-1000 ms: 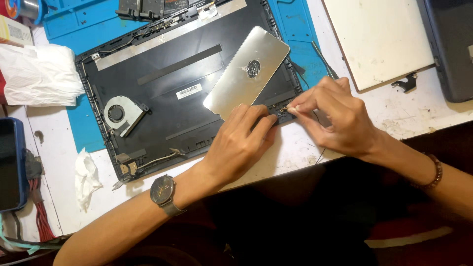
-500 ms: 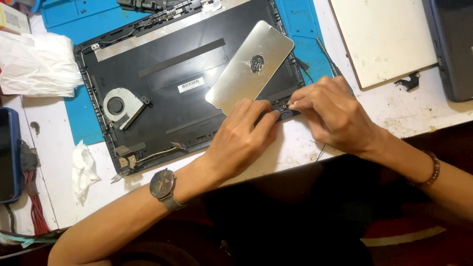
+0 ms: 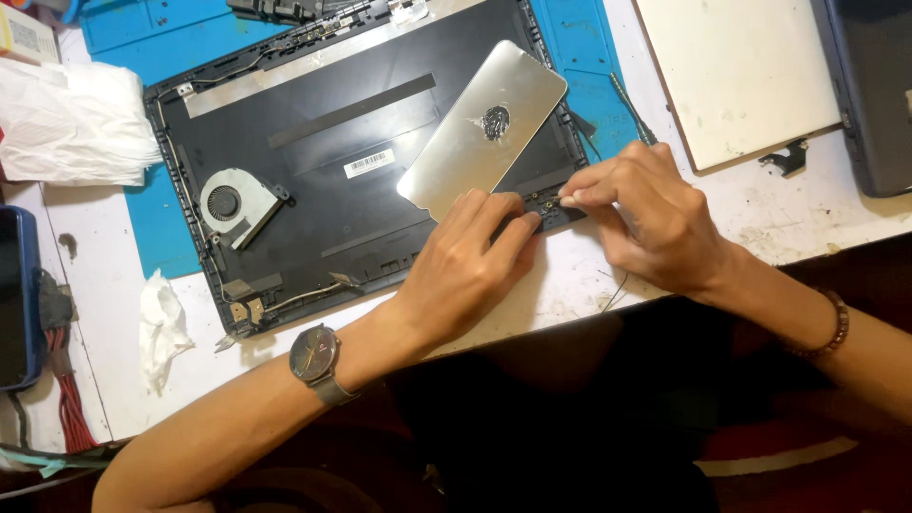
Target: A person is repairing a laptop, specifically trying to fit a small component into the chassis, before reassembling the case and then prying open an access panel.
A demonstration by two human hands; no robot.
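Your left hand (image 3: 470, 261) and right hand (image 3: 641, 214) pinch the laptop shell's (image 3: 313, 180) small, fragile corner hinge (image 3: 549, 204); grip lightly by its edges.

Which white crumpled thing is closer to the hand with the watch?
The small crumpled tissue on the white table, just below the blue mat. The big white bundle lies farther from the left hand, at the top left.

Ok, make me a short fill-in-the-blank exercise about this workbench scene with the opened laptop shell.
1. The black laptop shell lies on a ____ work mat.
2. The wristwatch sits on the ____ arm.
3. The silver metal plate rests on the shell, touched by the ____ hand.
Missing words: blue; left; left
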